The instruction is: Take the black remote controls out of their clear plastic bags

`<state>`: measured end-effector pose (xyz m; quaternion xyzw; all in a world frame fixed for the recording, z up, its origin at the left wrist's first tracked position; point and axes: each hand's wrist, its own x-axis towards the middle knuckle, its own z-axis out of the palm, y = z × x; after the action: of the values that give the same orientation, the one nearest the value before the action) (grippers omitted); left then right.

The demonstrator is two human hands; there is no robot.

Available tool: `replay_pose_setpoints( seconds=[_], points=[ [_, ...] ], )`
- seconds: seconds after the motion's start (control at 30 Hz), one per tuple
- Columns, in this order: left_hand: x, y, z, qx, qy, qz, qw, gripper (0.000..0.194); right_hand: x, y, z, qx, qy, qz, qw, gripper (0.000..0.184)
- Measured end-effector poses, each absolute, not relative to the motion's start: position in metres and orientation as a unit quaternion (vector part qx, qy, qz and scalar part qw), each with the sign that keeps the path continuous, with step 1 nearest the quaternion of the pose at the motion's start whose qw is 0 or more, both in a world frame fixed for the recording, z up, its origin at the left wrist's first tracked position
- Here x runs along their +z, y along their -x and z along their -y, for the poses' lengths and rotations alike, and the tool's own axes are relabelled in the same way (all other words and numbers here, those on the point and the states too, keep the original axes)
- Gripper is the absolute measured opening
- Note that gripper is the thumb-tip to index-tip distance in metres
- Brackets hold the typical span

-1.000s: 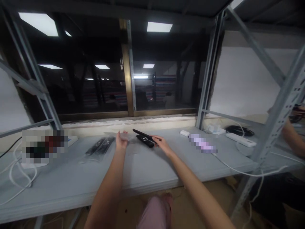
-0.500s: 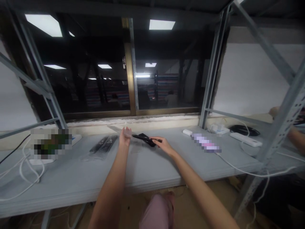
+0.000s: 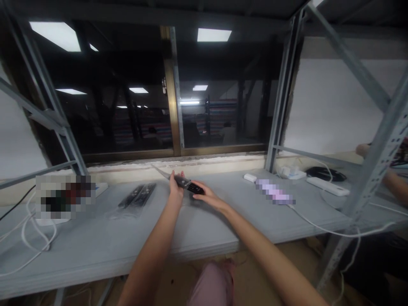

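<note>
My left hand [image 3: 176,183] is closed on a clear plastic sleeve [image 3: 165,174] that sticks up and to the left. My right hand [image 3: 205,196] grips the near end of a black remote control [image 3: 191,186], whose far end lies inside the sleeve's mouth. Both hands meet above the grey table [image 3: 111,238], close to the window sill. Two more black remotes in clear bags [image 3: 137,194] lie side by side on the table to the left of my hands.
White cables [image 3: 32,229] and a blurred box [image 3: 62,196] sit at the left. A white adapter [image 3: 250,177], a blurred item [image 3: 274,191], a power strip [image 3: 327,185] and cords lie right. Metal shelf posts [image 3: 366,187] frame the table. Another person's arm [image 3: 392,180] shows at far right.
My hands have come together. The remote, held free in my right hand a second ago, has gone partway into the sleeve in my left hand.
</note>
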<state>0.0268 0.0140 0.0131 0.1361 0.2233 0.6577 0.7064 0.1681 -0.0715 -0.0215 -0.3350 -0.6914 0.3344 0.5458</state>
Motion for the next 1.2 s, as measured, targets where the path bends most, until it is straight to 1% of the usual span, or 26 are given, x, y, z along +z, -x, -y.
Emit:
replay_pose_setpoints(
  seconds=[0.07,0.13,0.2,0.27,0.3,0.37,0.4,0.47,0.53,0.6,0.67,0.73,0.8,0.87,0.93,1.0,1.2],
  points=[
    [0.016,-0.026,-0.01,0.671,-0.103,-0.216,0.702,0.016,-0.02,-0.167,0.068,0.431,0.285,0.691,0.506,0.064],
    [0.019,-0.025,-0.008,0.672,-0.085,-0.205,0.706,0.018,-0.019,-0.165,0.063,0.462,0.266,0.691,0.488,0.066],
    [0.02,-0.026,-0.005,0.657,-0.101,-0.193,0.721,0.025,-0.018,-0.163,0.056,0.42,0.29,0.699,0.501,0.068],
    [0.02,-0.03,-0.002,0.631,-0.146,-0.186,0.739,0.033,-0.015,-0.161,0.048,0.335,0.337,0.708,0.522,0.069],
    [0.019,-0.032,-0.001,0.62,-0.17,-0.185,0.743,0.034,-0.013,-0.16,0.044,0.29,0.358,0.712,0.53,0.069],
    [0.019,-0.036,0.001,0.614,-0.208,-0.188,0.738,0.032,-0.01,-0.159,0.036,0.226,0.389,0.717,0.532,0.062],
    [0.019,-0.038,0.001,0.616,-0.22,-0.192,0.732,0.029,-0.007,-0.159,0.033,0.218,0.4,0.718,0.526,0.057],
    [0.018,-0.039,0.001,0.62,-0.235,-0.2,0.722,0.024,-0.003,-0.16,0.028,0.246,0.416,0.715,0.506,0.049],
    [0.016,-0.038,-0.001,0.613,-0.244,-0.209,0.721,0.023,0.001,-0.162,0.025,0.299,0.419,0.712,0.478,0.046],
    [0.015,-0.036,-0.003,0.609,-0.253,-0.211,0.722,0.023,0.005,-0.162,0.025,0.316,0.427,0.714,0.456,0.046],
    [0.013,-0.035,-0.004,0.609,-0.262,-0.208,0.72,0.023,0.008,-0.159,0.026,0.268,0.459,0.714,0.456,0.044],
    [0.012,-0.034,-0.005,0.61,-0.267,-0.203,0.718,0.024,0.01,-0.152,0.028,0.182,0.49,0.707,0.476,0.04],
    [0.012,-0.033,-0.006,0.604,-0.269,-0.204,0.722,0.026,0.011,-0.143,0.027,0.107,0.505,0.701,0.493,0.031],
    [0.012,-0.031,-0.005,0.596,-0.269,-0.207,0.727,0.024,0.011,-0.134,0.025,0.059,0.511,0.698,0.498,0.022],
    [0.012,-0.029,-0.005,0.594,-0.269,-0.216,0.727,0.02,0.011,-0.127,0.022,0.029,0.515,0.692,0.506,0.016],
    [0.01,-0.025,-0.005,0.589,-0.281,-0.236,0.72,0.019,0.01,-0.123,0.019,0.008,0.512,0.687,0.516,0.014],
    [0.004,-0.007,-0.001,0.51,-0.396,-0.314,0.696,0.028,0.014,-0.122,0.018,-0.012,0.509,0.705,0.494,0.016]
  ],
)
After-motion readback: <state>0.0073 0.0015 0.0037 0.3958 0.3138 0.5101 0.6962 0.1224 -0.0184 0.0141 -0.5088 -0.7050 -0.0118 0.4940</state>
